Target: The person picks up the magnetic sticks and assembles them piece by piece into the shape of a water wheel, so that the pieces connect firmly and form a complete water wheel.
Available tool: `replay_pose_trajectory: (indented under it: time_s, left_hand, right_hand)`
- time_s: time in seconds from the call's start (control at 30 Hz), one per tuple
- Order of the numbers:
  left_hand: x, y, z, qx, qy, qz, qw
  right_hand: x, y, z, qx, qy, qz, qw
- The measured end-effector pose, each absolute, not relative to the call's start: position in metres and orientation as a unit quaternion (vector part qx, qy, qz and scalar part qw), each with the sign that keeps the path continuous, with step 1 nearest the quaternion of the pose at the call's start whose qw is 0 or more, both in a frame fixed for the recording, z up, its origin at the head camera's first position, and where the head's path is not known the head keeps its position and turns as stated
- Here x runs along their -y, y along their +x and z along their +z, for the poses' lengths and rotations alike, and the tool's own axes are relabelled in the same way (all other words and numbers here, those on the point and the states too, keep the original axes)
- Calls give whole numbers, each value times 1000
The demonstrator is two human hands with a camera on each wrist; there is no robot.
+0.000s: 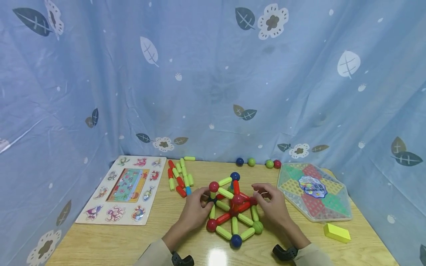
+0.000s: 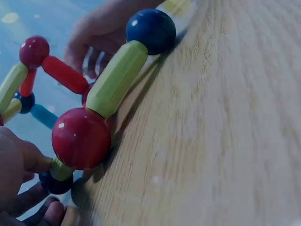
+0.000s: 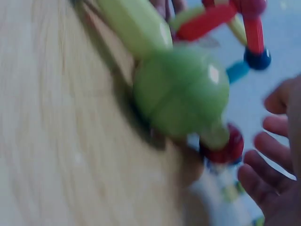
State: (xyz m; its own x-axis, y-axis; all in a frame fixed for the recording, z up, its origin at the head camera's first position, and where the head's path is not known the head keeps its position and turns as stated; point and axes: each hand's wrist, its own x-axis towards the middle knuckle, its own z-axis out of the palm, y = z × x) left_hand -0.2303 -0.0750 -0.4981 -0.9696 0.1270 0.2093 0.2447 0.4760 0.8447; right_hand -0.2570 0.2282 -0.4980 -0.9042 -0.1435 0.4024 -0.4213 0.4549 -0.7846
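A ball-and-rod construction (image 1: 234,224) of red, blue and green balls joined by red and yellow-green rods stands on the table. On its left side my left hand (image 1: 195,207) grips a dark blue ball (image 2: 55,183), thumb by the yellow-green rod and fingers curled around the ball's far side. My right hand (image 1: 271,203) hovers at the right side with fingers loosely curved, holding nothing. Nearest to it is a red ball (image 3: 231,147), and a green ball (image 3: 183,89) sits closer to the wrist. Raised rods and balls form an upper part, topped by a red ball (image 1: 214,186).
Loose red, yellow-green and blue rods (image 1: 179,181) lie behind my left hand. Several loose balls (image 1: 251,162) line the back edge. A sea-animal puzzle board (image 1: 149,218) is on the left; a hexagonal game board (image 1: 336,199) and a yellow block (image 1: 337,233) are on the right.
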Motion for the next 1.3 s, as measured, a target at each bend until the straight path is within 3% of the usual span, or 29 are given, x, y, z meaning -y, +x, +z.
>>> replay_pose_trajectory:
  time_s: [0.13,0.47,0.7,0.87,1.07,1.3]
  left_hand:
    - [77,-234,-502,860,-110,-495,53]
    - [76,-243,-504,849,-91,-518,46]
    - [120,-245,-490,766,-81,-636,-51]
    - [172,-247,-484,708,-116,-690,-90]
    - [214,-251,-483,727,-150,-664,-87]
    - [221,-260,-488,800,-178,-570,-56]
  right_hand:
    - [-238,-260,-512,850,190,486,76]
    - [-250,-254,-518,846,254,466,52]
    - [-257,-246,-521,854,249,454,46]
    - [-257,-245,-520,852,252,455,49]
    - [-257,-246,-521,851,254,457,53]
    - [-257,-246,-522,845,256,468,49]
